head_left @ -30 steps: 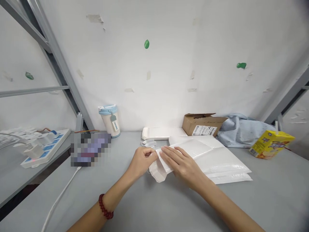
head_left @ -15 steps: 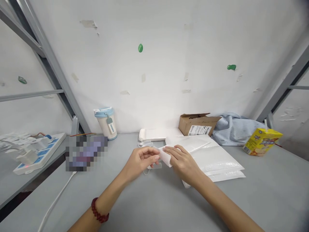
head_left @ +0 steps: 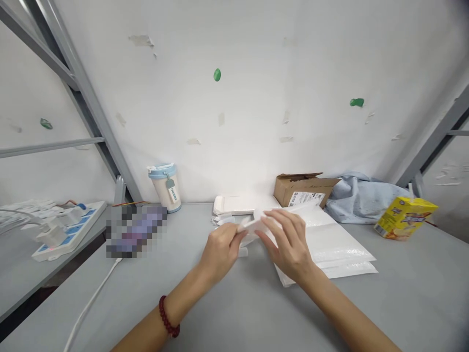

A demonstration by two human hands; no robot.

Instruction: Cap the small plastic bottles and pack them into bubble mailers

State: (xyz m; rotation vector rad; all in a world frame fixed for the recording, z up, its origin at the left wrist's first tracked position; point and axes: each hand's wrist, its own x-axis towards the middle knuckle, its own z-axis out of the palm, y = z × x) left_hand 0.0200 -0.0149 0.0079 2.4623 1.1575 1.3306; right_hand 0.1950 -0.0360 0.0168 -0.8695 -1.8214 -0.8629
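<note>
My left hand (head_left: pixel 222 248) and my right hand (head_left: pixel 290 243) meet over the grey table (head_left: pixel 234 313), both closed on a small white pouch (head_left: pixel 252 225) lifted off the surface. The left pinches its left end. The right wraps its fingers round the right end from above. Just below the pouch lies a small clear plastic piece (head_left: pixel 243 252). A stack of white padded envelopes (head_left: pixel 331 247) lies right of my hands, partly under my right hand. A red bead bracelet sits on my left wrist.
A white flat tray (head_left: pixel 238 204) and small clear pieces lie behind the hands. A cardboard box (head_left: pixel 302 189), blue cloth (head_left: pixel 361 198) and yellow juice carton (head_left: pixel 405 218) stand at the back right. A light-blue-lidded cup (head_left: pixel 164 187), power strip (head_left: pixel 60 232) and white cable (head_left: pixel 90 305) are at left.
Both hands raised the white pouch off the table and turned it flatter; my right hand shifted from pressing on it to gripping it from above.
</note>
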